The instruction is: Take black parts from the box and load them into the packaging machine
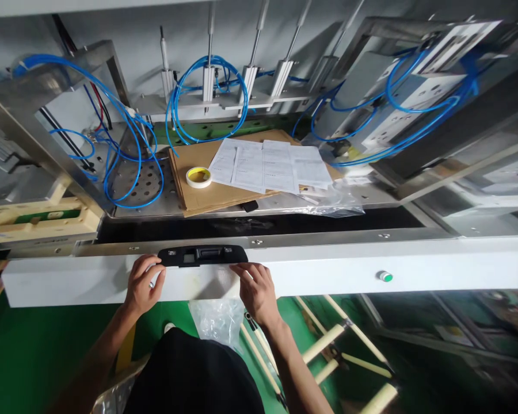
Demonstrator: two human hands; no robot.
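A long black plastic trim panel (202, 255) with recesses and small fittings lies along the front edge of the workbench. My left hand (145, 284) is at its left end, fingers bent and their tips against the corner. At the right end, my right hand (257, 287) has its fingers curled on the lower edge. The panel appears held between both hands; the undersides of my fingertips are hidden. Just behind it runs a dark slot (285, 227) in the metal bench top.
Brown cardboard (190, 195) carries printed papers (263, 164) and a tape roll (198, 177). Clear plastic film (336, 201) lies beside it. Blue air hoses (176, 109) loop around the cylinders (207, 83). A green button (385, 276) sits on the white front. A plastic bag (218, 322) hangs below.
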